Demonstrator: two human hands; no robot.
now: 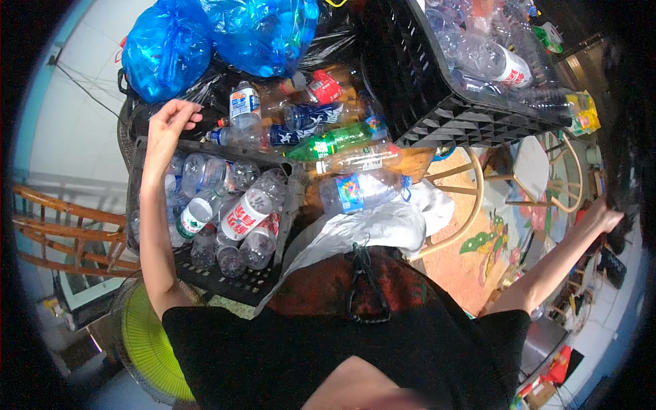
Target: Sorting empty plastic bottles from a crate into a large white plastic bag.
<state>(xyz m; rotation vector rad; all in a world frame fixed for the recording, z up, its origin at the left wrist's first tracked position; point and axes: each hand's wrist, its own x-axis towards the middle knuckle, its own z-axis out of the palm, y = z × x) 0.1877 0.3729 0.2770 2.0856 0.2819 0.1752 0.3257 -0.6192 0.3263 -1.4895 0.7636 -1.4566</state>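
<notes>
My left hand is raised over the far edge of a black plastic crate holding several clear plastic bottles; its fingers are curled, and whether it holds something small I cannot tell. My right hand is stretched far out to the right, blurred, with its fingers bent; its grip is unclear. Before me on a wooden table lie a green plastic bottle, a large clear bottle with a blue label, a red-labelled bottle and a clear bottle with a white and blue label.
A second black crate of bottles stands at the upper right. Blue plastic bags of bottles lie at the back left. A white plastic sack is near my waist, a fan at lower left, and a round-backed chair to the right.
</notes>
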